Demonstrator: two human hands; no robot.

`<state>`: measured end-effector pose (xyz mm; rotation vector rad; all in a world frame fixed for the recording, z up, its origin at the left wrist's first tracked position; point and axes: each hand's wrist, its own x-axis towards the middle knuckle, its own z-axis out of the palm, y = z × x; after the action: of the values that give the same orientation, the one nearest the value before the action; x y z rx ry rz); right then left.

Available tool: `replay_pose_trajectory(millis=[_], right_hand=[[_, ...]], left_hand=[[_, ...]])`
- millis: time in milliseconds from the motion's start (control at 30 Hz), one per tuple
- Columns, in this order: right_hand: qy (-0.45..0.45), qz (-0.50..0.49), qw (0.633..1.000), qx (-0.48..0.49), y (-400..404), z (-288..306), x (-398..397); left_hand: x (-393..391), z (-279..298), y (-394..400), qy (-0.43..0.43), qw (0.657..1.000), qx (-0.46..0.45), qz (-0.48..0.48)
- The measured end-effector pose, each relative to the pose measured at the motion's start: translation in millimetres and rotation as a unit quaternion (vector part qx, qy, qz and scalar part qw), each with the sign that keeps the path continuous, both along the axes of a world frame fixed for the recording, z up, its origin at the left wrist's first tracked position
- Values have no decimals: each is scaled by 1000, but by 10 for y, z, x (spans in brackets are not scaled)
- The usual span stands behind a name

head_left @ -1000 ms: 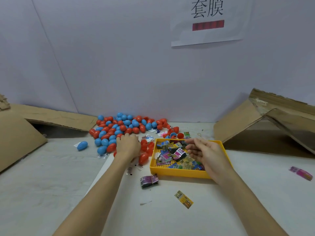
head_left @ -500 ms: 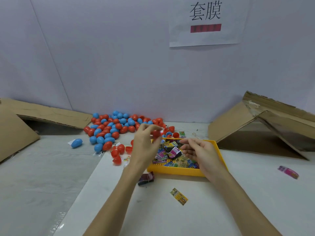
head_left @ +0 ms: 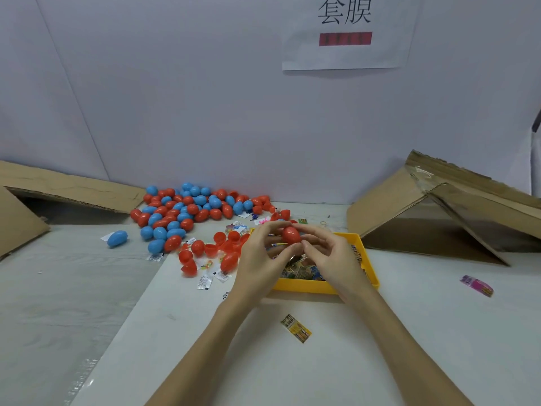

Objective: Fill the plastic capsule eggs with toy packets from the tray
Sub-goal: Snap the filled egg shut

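Both hands meet over the yellow tray (head_left: 310, 285), which holds several toy packets (head_left: 298, 271). A red capsule egg (head_left: 291, 234) sits between them: my left hand (head_left: 260, 256) grips it from the left with thumb and fingers, and my right hand (head_left: 330, 256) pinches it from the right. A heap of red and blue eggs (head_left: 190, 209) lies at the back left of the table. Open red egg halves (head_left: 216, 244) and small white packets lie just left of the tray.
A lone blue egg (head_left: 117, 238) lies at the left. One yellow packet (head_left: 295, 328) lies on the table in front of the tray, a pink packet (head_left: 477, 285) at the right. Tilted cardboard boxes stand at the far left (head_left: 70, 189) and right (head_left: 439, 206).
My left hand left the egg pile, lifted a red egg and carried it right over the tray. My right hand rose from the packets to meet it and now pinches the egg too.
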<state>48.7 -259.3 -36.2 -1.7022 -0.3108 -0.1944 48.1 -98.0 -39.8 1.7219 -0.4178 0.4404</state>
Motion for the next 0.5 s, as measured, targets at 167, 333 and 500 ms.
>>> replay_pose_trajectory(millis=[167,333,500], right_hand=[[2,-1,1000,27,44,20,1],[5,-17,1000,18,49,-14,26],[19,-22,999,23,44,-22,21]], left_hand=[[-10,-25,-20,-34,999,25,25],[3,-24,-3,-89,990,91,54],[-8,-17,9,-114,986,113,49]])
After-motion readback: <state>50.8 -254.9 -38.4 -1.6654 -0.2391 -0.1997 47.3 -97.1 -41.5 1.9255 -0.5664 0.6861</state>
